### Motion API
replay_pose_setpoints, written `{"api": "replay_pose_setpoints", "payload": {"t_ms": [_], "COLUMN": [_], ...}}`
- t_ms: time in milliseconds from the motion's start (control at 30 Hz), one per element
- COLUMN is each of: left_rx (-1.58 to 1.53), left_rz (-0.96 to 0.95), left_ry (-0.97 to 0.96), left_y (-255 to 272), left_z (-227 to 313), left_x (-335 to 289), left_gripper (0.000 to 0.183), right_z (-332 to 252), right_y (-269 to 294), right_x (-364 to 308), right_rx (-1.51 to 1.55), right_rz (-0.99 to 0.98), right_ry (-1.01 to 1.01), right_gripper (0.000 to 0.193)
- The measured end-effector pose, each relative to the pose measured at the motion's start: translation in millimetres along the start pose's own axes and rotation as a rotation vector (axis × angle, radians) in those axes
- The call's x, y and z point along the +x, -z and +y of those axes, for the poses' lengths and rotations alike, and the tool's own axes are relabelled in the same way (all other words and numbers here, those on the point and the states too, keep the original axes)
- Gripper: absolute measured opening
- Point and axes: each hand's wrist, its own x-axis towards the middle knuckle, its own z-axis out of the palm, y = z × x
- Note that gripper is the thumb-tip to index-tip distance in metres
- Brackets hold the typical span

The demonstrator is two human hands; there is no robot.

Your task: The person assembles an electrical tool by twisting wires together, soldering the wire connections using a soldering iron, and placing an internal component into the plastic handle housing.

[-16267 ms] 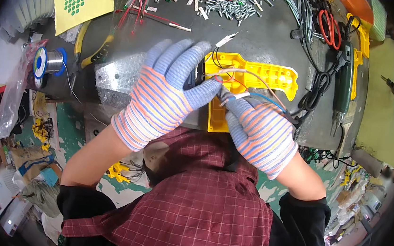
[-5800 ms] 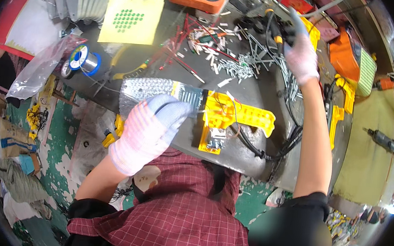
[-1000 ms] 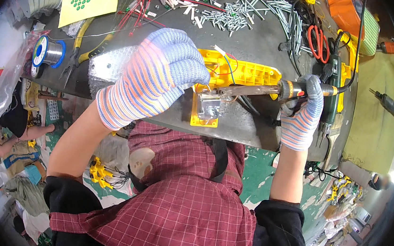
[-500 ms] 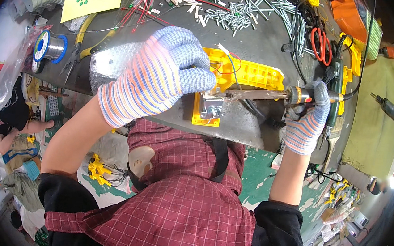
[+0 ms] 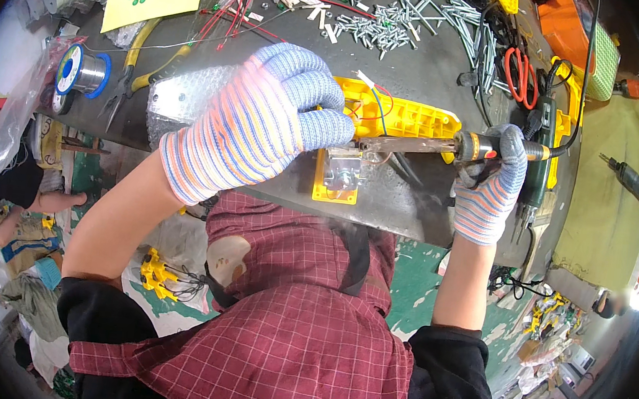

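My right hand [image 5: 491,189], in a striped knit glove, is closed round the handle of a soldering iron [image 5: 409,144]. The iron points left, its tip end close to my left fingertips, above a shiny metal part [image 5: 343,171]. That metal part sits on the near end of a yellow plastic housing [image 5: 419,122], which has red and blue wires on it. My left hand [image 5: 257,124], gloved alike, has thumb and fingers pinched together over the housing's left side. What they pinch is hidden.
A solder wire spool [image 5: 91,74], yellow-handled pliers [image 5: 127,77] and bubble wrap [image 5: 183,102] lie left. Loose screws [image 5: 386,30] and red wires [image 5: 238,7] spread at the back. Red-handled scissors [image 5: 521,77] and a dark green power tool [image 5: 543,148] lie right.
My right hand has shifted slightly left and away from me, bringing the iron's tip closer to my left fingertips. My left hand has barely moved and stays pinched.
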Motion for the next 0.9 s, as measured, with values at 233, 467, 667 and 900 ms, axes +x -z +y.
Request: {"api": "replay_pose_setpoints", "payload": {"t_ms": [233, 467, 667, 900], "left_rx": [0.05, 0.031, 0.008, 0.019], "left_rz": [-0.043, -0.054, -0.039, 0.02], "left_ry": [-0.008, -0.015, -0.021, -0.051], "left_y": [4.0, 6.6, 5.0, 3.7], "left_z": [2.0, 3.3, 2.0, 2.2], "left_x": [1.4, 1.7, 1.4, -1.6], "left_gripper": [0.026, 0.024, 0.023, 0.024], "right_z": [-4.6, -8.0, -4.5, -9.3], "right_y": [5.4, 8.1, -0.5, 10.5], "right_x": [0.4, 0.0, 1.1, 7.4], "right_rx": [-0.059, -0.081, -0.037, -0.049], "right_rz": [-0.087, -0.118, -0.05, -0.123], "right_ry": [-0.044, -0.074, -0.006, -0.054], "right_gripper": [0.019, 0.02, 0.021, 0.022]}}
